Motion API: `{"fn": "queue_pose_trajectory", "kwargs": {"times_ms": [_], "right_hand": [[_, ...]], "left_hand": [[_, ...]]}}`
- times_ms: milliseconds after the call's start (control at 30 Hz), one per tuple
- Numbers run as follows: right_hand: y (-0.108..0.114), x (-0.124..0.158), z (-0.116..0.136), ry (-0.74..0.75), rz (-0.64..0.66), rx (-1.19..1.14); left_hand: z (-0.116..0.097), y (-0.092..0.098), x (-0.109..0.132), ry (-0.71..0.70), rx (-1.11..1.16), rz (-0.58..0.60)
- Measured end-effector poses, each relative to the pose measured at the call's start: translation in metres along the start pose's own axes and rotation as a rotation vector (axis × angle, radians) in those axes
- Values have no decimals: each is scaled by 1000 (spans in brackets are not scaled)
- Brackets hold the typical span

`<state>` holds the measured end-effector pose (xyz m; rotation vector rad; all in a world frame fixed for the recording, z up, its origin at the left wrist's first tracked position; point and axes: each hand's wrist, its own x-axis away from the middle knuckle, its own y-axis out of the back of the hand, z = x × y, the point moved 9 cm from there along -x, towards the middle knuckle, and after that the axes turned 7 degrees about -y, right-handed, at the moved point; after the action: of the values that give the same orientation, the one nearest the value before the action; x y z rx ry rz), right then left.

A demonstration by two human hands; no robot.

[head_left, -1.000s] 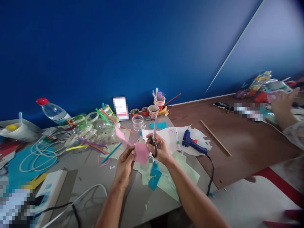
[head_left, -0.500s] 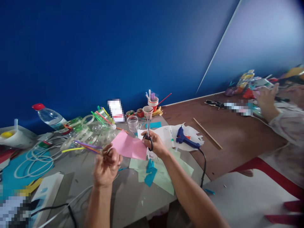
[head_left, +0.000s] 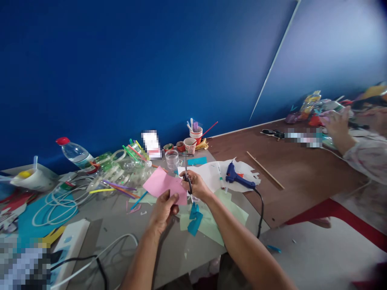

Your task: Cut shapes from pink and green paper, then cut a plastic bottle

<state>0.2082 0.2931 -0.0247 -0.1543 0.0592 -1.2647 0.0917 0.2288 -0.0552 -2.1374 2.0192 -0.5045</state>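
Observation:
My left hand [head_left: 165, 210] pinches the near edge of a sheet of pink paper [head_left: 160, 183] between thumb and fingers. My right hand [head_left: 197, 186] is closed around the dark handles of a pair of scissors [head_left: 185, 161], whose blades point up and away from me. The sheet's right edge meets my right fingers; whether they also grip it I cannot tell. Below my hands lie pale green paper sheets [head_left: 234, 211] and a blue paper scrap [head_left: 195, 225]. Just behind the scissors is white paper [head_left: 208, 174].
A blue glue gun [head_left: 237, 177] lies to the right, its black cord trailing forward. Beyond it is a wooden stick [head_left: 266, 171]. Plastic bottles [head_left: 117, 173], straws and a coiled white cable [head_left: 45, 219] crowd the left. Paper cups [head_left: 190, 146] stand behind. Another person's hand [head_left: 340, 127] is far right.
My left hand has moved right and taken hold of the pink paper's near edge; before, it was raised at the sheet's left corner. My right hand stays on the scissors. The view has shifted slightly left.

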Motion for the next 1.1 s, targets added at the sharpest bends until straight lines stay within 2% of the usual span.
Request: {"fn": "queue_pose_trajectory", "kwargs": {"times_ms": [67, 200, 267, 367, 533, 833, 1100], "right_hand": [[0, 2, 1, -1, -8, 3], [-6, 6, -1, -16, 52, 47], [-14, 9, -3, -13, 103, 150], [-27, 13, -7, 24, 152, 399], [-43, 20, -10, 96, 184, 682], [-56, 29, -5, 79, 196, 834], [-59, 32, -7, -8, 158, 882]], "left_hand": [[-3, 2, -1, -12, 41, -29], [-12, 24, -5, -98, 197, -269], [-16, 35, -4, -134, 269, -378], [-20, 45, -2, -179, 321, -471], [-23, 52, -1, -212, 328, -512], [-29, 60, 2, -256, 375, -606], [-28, 59, 3, -260, 352, -602]]}}
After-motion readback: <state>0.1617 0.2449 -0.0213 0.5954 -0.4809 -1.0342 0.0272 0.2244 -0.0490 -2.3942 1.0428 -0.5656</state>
